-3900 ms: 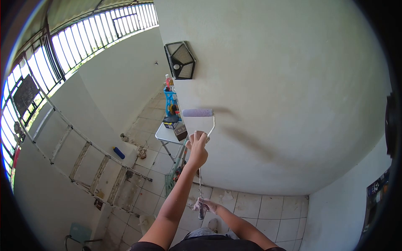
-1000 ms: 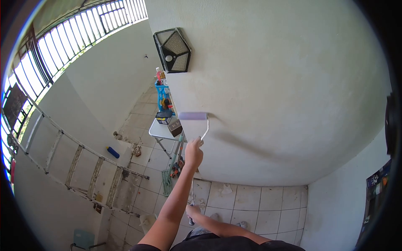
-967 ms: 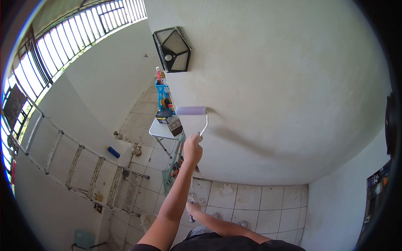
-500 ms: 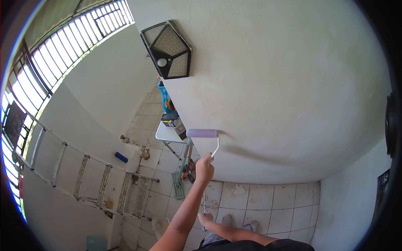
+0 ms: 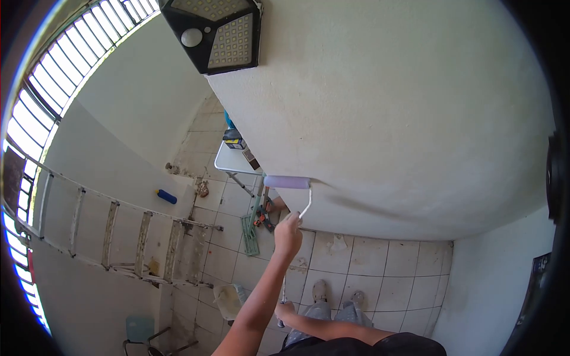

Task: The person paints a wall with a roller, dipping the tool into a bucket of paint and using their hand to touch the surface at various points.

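Observation:
A paint roller with a pale purple sleeve [image 5: 287,182] lies against the white wall [image 5: 380,148], close to its left edge. Its bent white wire frame [image 5: 309,199] runs down into my left hand [image 5: 288,233], whose fingers are wrapped round the upper part of the handle. Lower down, near my body, my right hand [image 5: 284,311] is closed round the bottom end of the same long handle [image 5: 284,286]. A black solar lamp [image 5: 222,38] is fixed on the wall above the roller.
At left, a ladder [image 5: 113,234] stretches across the view. Behind the wall's edge stand a small white table [image 5: 228,159] with boxes and a green frame-like tool [image 5: 250,237]. A bucket [image 5: 228,301], a chair [image 5: 140,327] and a blue bottle [image 5: 167,196] are also left.
The roller has moved down the wall, farther from the lamp, with both hands still on its handle. The view has shifted, showing the lamp larger and higher and more of my legs.

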{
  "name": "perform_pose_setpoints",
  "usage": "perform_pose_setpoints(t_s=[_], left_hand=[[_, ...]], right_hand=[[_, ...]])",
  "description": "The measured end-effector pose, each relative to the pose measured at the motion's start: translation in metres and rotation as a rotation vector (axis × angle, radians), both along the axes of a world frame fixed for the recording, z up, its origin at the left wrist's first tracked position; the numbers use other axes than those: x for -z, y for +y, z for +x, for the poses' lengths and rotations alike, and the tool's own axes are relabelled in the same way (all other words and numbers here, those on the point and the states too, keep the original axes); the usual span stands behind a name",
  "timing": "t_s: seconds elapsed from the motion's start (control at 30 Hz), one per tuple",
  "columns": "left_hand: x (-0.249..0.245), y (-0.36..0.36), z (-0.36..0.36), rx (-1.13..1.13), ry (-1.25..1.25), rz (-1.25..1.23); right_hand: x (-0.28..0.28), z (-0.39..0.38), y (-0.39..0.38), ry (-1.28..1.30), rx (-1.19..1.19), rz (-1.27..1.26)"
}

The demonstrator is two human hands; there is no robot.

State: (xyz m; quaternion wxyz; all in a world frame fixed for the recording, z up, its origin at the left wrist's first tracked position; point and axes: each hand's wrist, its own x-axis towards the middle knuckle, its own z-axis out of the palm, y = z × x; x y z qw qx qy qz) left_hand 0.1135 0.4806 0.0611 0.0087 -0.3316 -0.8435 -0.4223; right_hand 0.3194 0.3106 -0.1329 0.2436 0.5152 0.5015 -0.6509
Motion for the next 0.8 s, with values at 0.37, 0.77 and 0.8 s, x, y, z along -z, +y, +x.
perform_pose_setpoints(t_s=[0.37,0.77,0.8], left_hand=[[0.048,-0.019,0.001,0.019,-0.043,-0.343],[-0.054,0.008,-0.019,-0.061,0.114,-0.130],[-0.047,0.004,-0.015,-0.077,0.133,-0.146]], right_hand=[[-0.084,-0.001,-0.015,0.039,-0.016,-0.341],[-0.069,-0.038,0.022,0.136,-0.019,-0.006],[-0.074,-0.032,0.016,0.103,-0.006,-0.102]])
